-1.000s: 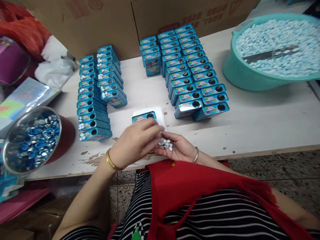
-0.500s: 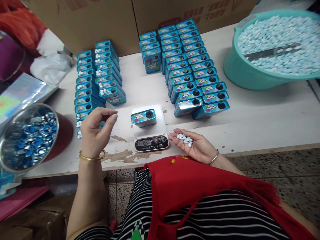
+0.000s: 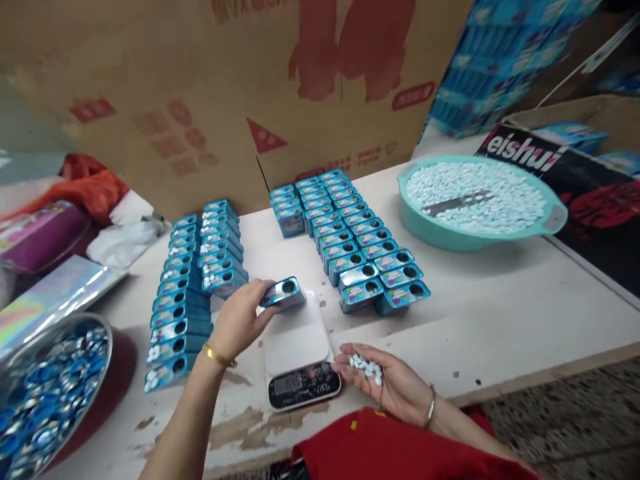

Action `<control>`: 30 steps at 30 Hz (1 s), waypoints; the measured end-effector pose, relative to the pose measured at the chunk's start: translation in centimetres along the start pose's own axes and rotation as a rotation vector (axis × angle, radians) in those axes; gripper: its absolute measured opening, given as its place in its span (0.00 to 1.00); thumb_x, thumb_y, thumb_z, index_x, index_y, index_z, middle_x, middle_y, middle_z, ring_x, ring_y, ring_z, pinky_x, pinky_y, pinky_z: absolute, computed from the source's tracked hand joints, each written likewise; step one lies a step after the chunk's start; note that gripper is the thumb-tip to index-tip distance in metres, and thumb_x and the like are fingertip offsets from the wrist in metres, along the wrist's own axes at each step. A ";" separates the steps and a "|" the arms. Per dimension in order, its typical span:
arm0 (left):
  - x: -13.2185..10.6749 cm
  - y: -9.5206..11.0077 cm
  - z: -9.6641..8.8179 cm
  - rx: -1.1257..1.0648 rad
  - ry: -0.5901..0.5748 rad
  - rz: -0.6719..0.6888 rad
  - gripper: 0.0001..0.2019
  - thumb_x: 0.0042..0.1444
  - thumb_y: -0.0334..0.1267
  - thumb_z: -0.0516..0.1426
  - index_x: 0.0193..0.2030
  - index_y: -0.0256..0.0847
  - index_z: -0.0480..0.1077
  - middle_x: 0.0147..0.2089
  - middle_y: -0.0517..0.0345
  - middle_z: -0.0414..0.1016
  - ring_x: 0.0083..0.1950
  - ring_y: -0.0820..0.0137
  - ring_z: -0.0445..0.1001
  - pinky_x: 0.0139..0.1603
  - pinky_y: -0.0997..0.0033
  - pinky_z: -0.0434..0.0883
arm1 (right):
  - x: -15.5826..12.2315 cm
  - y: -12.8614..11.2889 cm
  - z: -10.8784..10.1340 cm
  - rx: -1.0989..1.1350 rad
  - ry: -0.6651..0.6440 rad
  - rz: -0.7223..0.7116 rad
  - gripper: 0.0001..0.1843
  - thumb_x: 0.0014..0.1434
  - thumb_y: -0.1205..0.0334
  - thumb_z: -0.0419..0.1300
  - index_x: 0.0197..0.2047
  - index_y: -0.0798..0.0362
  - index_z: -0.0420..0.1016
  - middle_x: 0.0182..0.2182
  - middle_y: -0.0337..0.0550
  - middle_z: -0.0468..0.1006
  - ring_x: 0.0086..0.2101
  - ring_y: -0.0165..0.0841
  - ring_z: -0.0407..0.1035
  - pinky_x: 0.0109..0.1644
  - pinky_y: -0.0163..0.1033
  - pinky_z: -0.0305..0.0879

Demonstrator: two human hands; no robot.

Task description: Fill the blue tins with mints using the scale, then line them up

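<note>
My left hand [image 3: 243, 319] has its thumb and fingers closed on the sides of a small blue candy tin [image 3: 291, 297]. The tin is over the far left part of a white kitchen scale [image 3: 296, 343]; whether its base touches the pan I cannot tell. A round dark opening shows in its top. To the right of the scale, my right hand [image 3: 403, 383] lies palm up near the table's front edge. Several small pale candies [image 3: 367, 365] rest in its cupped palm. The scale's display [image 3: 289, 384] is lit, its digits blurred.
Rows of tins stand at left [image 3: 183, 287], several with candies on top, and at right [image 3: 357, 240]. A teal tub [image 3: 435, 233] of pale candies carries a metal strip [image 3: 457, 201]. At lower left is a metal bowl [image 3: 111, 340] of blue caps. A cardboard box [image 3: 175, 73] borders the back.
My left hand has moved right from beside the scale and taken hold of the tin. The tin is shifted toward the pan's far left. My view has tilted up; my right hand still holds candies.
</note>
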State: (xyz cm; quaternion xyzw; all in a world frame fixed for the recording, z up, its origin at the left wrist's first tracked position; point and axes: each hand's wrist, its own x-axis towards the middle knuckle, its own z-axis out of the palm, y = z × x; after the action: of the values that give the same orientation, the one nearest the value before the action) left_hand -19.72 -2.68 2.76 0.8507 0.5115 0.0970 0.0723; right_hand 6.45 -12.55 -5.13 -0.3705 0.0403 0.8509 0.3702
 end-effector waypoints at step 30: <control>-1.0 -4.4 0.6 0.552 0.168 -0.310 0.06 0.58 0.38 0.55 0.34 0.40 0.72 0.57 0.47 0.67 0.59 0.52 0.61 0.56 0.48 0.56 | -0.6 -0.6 -0.1 -0.034 -0.008 0.012 0.09 0.55 0.69 0.59 0.39 0.63 0.75 0.36 0.55 0.82 0.41 0.39 0.78 0.48 0.38 0.73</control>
State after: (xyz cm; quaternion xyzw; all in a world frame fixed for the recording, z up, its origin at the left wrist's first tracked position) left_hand -23.84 -1.49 1.13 0.7392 0.6462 0.0126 -0.1895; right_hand 7.24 -12.50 -4.70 -0.3732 0.0269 0.8551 0.3589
